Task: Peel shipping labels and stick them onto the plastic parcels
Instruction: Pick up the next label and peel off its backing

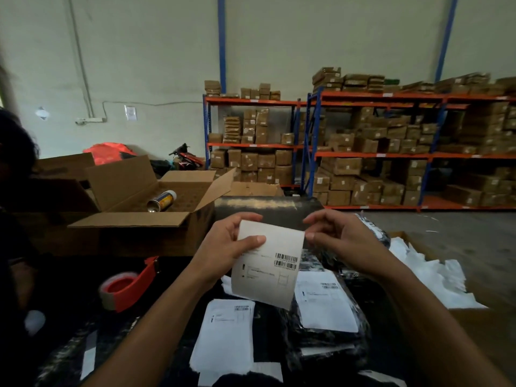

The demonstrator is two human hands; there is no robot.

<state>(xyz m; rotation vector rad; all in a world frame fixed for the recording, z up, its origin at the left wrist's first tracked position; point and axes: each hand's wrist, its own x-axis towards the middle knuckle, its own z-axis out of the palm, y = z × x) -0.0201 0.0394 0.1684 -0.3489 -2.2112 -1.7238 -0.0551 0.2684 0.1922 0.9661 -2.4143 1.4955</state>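
Note:
I hold a white shipping label with barcodes upright in front of me. My left hand grips its upper left part, thumb across the front. My right hand pinches its top right corner. Below lie black plastic parcels; one carries a stuck label. Another label sheet lies on the dark surface at lower centre.
A red tape dispenser sits at the left. An open cardboard box holding a spray can stands behind it. White backing scraps pile at the right. A person is at the far left. Shelves of boxes line the back.

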